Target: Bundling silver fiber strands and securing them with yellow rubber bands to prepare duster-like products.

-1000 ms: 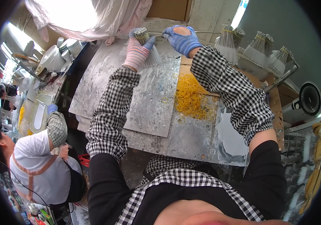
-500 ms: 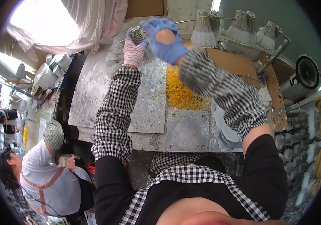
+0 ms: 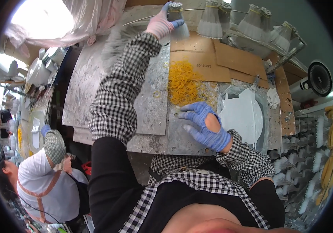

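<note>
My left hand (image 3: 160, 25), in a pink-striped glove with blue fingertips, reaches to the far side of the table. Its thumb and fingers close around a bundle of pale translucent strands (image 3: 175, 14), with silvery ends bunched at the top, beside a thin metal rod (image 3: 145, 18). Low over the near part of the table is my right hand (image 3: 209, 125). Its blue glove shows bare skin on the back, and the fingers are spread with nothing in them. Yellow rubber bands (image 3: 182, 79) lie in a loose pile just beyond that hand.
More banded bundles (image 3: 208, 23) hang along the rod at the back. Loose strands (image 3: 116, 44) lie at the far left of the table (image 3: 83, 89). A shallow pan of white material (image 3: 241, 112) sits right of my right hand. A co-worker (image 3: 46, 178) works at the left.
My left hand has moved right and farther away with the bundle. My right hand has come away from the bundle, back toward me, to beside the rubber bands.
</note>
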Demonstrator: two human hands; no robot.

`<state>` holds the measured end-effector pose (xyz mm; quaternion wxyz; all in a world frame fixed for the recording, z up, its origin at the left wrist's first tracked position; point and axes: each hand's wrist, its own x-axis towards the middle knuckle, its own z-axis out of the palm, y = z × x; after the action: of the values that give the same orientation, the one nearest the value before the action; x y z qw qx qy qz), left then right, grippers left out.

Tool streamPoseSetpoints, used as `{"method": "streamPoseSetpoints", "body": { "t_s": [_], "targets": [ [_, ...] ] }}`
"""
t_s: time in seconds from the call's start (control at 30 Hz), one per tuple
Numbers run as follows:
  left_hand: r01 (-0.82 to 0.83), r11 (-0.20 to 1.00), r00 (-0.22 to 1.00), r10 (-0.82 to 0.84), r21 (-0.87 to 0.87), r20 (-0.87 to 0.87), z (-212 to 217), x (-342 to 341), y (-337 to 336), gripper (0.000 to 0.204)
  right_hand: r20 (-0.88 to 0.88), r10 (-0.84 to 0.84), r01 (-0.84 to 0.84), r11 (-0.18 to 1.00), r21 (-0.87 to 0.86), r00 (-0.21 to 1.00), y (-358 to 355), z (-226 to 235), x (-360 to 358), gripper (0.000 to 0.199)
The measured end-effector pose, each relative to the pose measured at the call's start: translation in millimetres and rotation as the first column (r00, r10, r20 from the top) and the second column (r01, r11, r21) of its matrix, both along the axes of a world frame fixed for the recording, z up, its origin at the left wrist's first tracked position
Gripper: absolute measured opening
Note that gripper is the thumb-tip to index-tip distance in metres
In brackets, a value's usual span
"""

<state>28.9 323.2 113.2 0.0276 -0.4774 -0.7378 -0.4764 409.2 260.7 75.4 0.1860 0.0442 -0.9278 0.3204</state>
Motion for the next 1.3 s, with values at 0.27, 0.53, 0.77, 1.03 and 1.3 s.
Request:
{"method": "streamPoseSetpoints", "body": {
  "t_s": [0.27,0.53,0.77,1.03,1.3],
  "targets": [
    [0.018,0.985,0.99,0.006,-0.174,0.138,-42.7,-30.0,-156.0,0.043,0.24,0.036,0.023,0.971,-0.239,0.97,13.3,-26.6,-42.5,0.028],
    [-0.184,0.708,0.983,0.116,-0.682,-0.144,-115.9,54.8,-258.4,0.023,0.173,-0.006,-0.036,0.97,0.239,0.985,47.2,-87.9,-195.3,0.026],
    [-0.305,0.58,0.857,-0.18,-0.756,-0.484,-138.5,-2.8,-330.2,0.038,0.186,-0.112,0.011,0.879,0.476,0.976,68.8,-132.9,-303.6,0.027],
    [-0.337,0.694,0.898,0.032,-0.636,-0.44,-121.1,-37.7,-267.4,0.052,-0.045,0.145,-0.113,0.901,0.419,0.988,63.1,-114.8,-300.8,0.017],
    [-0.632,0.36,0.679,-0.169,-0.686,-0.714,-102.7,-86.7,-157.0,0.086,-0.031,0.217,-0.164,0.816,0.554,0.976,41.2,-136.6,-351.9,0.034]
  ]
}}
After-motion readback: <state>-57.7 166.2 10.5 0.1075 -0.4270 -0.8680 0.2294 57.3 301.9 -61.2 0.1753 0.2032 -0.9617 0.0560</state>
